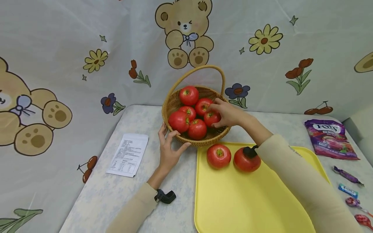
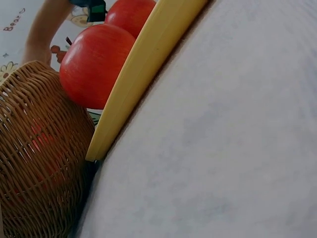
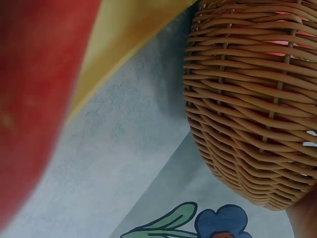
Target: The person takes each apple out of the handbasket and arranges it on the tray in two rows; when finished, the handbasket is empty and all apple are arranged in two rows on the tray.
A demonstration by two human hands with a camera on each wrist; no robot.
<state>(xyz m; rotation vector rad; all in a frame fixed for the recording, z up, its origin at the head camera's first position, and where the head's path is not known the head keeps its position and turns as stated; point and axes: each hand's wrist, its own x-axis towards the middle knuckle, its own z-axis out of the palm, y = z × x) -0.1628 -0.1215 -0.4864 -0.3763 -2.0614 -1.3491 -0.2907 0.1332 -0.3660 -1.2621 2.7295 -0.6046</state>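
Observation:
A wicker basket (image 1: 204, 141) with a tall handle holds several red apples (image 1: 197, 129). My right hand (image 1: 228, 113) reaches in over the basket's right side, and its fingers and thumb grip a red apple (image 1: 211, 119) among the others. At the front left of the basket, my left hand (image 1: 169, 152) touches the rim and outer wall with its fingers and thumb spread. Two more red apples, one at the left (image 1: 219, 156) and one partly behind the right wrist's black camera (image 1: 246, 163), sit on a yellow tray (image 1: 227, 200). Neither hand's fingers show in the wrist views.
A white printed packet (image 1: 128, 155) lies left of the basket. Right of the tray are a purple candy bag (image 1: 330, 139) and several small wrapped sweets (image 1: 348, 175). A cloth printed with bears and flowers (image 1: 233, 19) hangs behind the table.

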